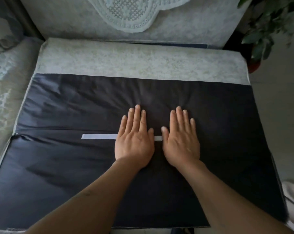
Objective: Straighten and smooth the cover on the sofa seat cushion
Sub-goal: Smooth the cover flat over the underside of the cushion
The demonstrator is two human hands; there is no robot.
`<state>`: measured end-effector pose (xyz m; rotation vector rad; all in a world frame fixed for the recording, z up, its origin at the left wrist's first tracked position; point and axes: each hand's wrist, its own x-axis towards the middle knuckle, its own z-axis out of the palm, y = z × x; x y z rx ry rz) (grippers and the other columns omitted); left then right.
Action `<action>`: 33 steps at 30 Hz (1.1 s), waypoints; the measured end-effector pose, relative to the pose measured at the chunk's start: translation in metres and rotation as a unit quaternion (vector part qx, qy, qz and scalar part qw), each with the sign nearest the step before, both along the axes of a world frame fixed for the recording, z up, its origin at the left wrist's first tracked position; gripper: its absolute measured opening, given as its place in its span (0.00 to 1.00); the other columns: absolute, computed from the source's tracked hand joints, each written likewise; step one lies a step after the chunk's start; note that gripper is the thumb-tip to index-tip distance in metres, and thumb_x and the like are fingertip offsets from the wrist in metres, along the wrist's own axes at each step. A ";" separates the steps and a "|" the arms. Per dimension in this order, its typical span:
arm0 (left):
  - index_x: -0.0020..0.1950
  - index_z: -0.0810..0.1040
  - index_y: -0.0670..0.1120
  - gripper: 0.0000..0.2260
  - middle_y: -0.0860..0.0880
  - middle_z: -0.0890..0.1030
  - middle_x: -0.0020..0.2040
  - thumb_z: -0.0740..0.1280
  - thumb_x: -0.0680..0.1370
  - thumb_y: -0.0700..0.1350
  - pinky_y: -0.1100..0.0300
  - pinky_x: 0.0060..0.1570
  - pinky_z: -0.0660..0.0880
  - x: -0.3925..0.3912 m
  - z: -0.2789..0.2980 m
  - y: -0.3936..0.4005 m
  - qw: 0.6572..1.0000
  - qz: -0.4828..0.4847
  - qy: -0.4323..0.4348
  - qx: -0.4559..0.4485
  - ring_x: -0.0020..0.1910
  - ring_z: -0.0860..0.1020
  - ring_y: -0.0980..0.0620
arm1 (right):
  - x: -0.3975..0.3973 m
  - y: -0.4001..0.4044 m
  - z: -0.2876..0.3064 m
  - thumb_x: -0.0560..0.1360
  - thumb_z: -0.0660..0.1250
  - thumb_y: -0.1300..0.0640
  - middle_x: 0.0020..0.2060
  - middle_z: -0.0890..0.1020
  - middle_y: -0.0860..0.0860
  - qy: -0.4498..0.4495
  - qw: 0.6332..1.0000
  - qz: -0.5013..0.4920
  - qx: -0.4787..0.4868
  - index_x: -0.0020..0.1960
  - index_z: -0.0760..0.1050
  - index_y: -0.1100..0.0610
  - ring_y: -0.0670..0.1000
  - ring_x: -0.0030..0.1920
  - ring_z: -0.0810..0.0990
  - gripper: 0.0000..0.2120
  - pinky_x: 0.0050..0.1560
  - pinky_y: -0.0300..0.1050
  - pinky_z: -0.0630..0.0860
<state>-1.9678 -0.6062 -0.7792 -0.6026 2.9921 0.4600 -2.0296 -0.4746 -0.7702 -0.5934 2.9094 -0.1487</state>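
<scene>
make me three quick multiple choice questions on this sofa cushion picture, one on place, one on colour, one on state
1. Where do the left hand and right hand lie?
A. on the dark cover
B. on the lace cloth
C. on the plant

2. What colour is the strip running under the hands?
A. red
B. white
C. green

3. How are the hands?
A. clenched in fists
B. pinching a fold
C. flat, fingers straight

Answers: 1 A, both palms rest on the dark cover. 2 B, it shows white against the dark fabric. 3 C, all fingers lie stretched out.

Home liv. rm: sofa (143, 27), lace doily (126, 14), houseplant (267, 26).
</scene>
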 end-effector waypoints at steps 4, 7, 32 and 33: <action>0.87 0.46 0.48 0.30 0.50 0.40 0.86 0.45 0.86 0.56 0.49 0.83 0.38 -0.004 -0.006 0.006 0.998 0.020 -0.053 0.000 0.85 0.37 0.52 | -0.007 0.011 -0.011 0.85 0.42 0.42 0.85 0.43 0.53 -0.055 0.998 0.022 0.004 0.85 0.45 0.57 0.53 0.84 0.39 0.33 0.83 0.54 0.38; 0.87 0.51 0.47 0.30 0.49 0.45 0.87 0.46 0.86 0.57 0.52 0.83 0.39 -0.015 0.018 0.009 0.997 0.026 -0.064 0.016 0.85 0.41 0.52 | -0.022 0.021 0.016 0.87 0.47 0.44 0.85 0.52 0.52 -0.090 0.994 0.044 -0.039 0.84 0.54 0.56 0.52 0.84 0.46 0.29 0.83 0.53 0.43; 0.87 0.47 0.47 0.31 0.50 0.41 0.87 0.44 0.85 0.58 0.49 0.83 0.39 -0.059 -0.003 0.151 0.999 -0.018 -0.037 0.006 0.84 0.36 0.52 | -0.056 0.150 -0.010 0.86 0.41 0.43 0.84 0.41 0.52 -0.047 0.998 0.034 0.006 0.85 0.43 0.55 0.52 0.84 0.37 0.31 0.83 0.57 0.40; 0.87 0.46 0.47 0.31 0.50 0.40 0.87 0.45 0.86 0.58 0.49 0.83 0.38 -0.060 -0.007 0.152 0.999 -0.008 -0.043 0.004 0.84 0.36 0.52 | -0.059 0.151 -0.012 0.86 0.41 0.42 0.84 0.40 0.52 -0.056 0.998 0.038 0.010 0.85 0.42 0.55 0.52 0.83 0.36 0.31 0.83 0.56 0.38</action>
